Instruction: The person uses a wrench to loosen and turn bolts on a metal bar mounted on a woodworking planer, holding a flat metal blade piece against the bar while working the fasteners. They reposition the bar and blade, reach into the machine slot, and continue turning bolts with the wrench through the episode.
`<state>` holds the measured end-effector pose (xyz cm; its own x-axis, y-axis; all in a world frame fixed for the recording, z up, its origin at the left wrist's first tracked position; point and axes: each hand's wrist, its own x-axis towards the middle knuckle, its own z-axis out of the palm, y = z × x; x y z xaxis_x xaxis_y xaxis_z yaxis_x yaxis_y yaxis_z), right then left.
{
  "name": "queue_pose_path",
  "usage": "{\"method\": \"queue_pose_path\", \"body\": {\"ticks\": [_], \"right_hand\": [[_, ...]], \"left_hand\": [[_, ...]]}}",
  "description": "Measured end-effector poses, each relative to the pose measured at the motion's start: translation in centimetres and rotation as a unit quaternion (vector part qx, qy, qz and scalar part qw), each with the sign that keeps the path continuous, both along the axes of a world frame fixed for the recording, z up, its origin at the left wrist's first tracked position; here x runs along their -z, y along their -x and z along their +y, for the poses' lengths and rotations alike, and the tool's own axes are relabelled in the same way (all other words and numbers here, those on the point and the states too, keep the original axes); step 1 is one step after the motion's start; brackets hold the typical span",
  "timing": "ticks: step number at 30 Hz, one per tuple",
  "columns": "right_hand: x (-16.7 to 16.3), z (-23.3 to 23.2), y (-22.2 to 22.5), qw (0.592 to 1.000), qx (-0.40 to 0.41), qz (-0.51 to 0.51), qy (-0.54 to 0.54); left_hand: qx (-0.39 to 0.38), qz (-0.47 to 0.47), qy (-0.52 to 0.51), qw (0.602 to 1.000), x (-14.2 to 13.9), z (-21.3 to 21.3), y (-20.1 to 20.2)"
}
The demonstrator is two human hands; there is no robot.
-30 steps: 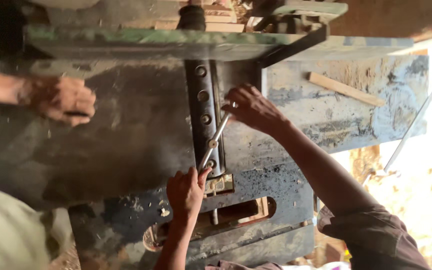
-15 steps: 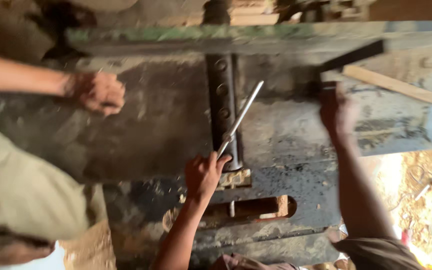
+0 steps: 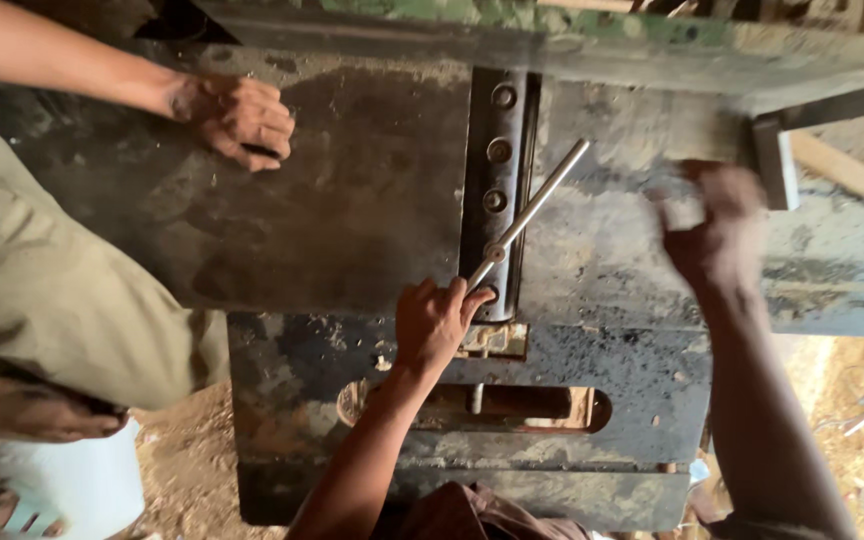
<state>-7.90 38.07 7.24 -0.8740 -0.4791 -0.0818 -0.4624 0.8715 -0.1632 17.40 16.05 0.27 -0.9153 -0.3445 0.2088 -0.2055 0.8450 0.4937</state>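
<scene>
The left hand (image 3: 432, 325) pinches the lower end of a metal rod (image 3: 530, 215) lying slantwise across the bolted plate (image 3: 497, 190) on the surface (image 3: 352, 200). The rod looks stiff, smooth and slippery; best gripped near its ends. The right hand (image 3: 712, 235) is blurred; I cannot tell its fingers.

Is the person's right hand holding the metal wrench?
No, the right hand is away from the metal wrench; only the left hand grips it.

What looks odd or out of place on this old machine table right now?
The metal rod lies askew, slanting across the upright bolted steel plate. The left hand holds its lower end. The right hand is blurred. The table top is grimy and worn.
</scene>
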Motion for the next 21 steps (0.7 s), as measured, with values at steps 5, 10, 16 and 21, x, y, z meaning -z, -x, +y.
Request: {"method": "queue_pose_path", "body": {"ticks": [5, 10, 16, 21], "right_hand": [[3.4, -8.8, -0.1, 0.852, -0.477, 0.170, 0.138], [5.1, -11.0, 1.4, 0.834, -0.549, 0.058, -0.013], [8.0, -9.4, 1.1, 0.850, -0.515, 0.104, 0.026], [9.5, -9.1, 1.5, 0.736, -0.511, 0.339, 0.288]], "left_hand": [[0.002, -0.003, 0.022, 1.000, 0.0, 0.1, -0.2], [-0.037, -0.024, 0.089, 0.995, -0.8, 1.2, 0.0], [-0.134, -0.082, 0.236, 0.959, -1.1, 4.3, 1.9], [-0.112, -0.106, 0.276, 0.949, 1.0, 3.7, 1.9]]}}
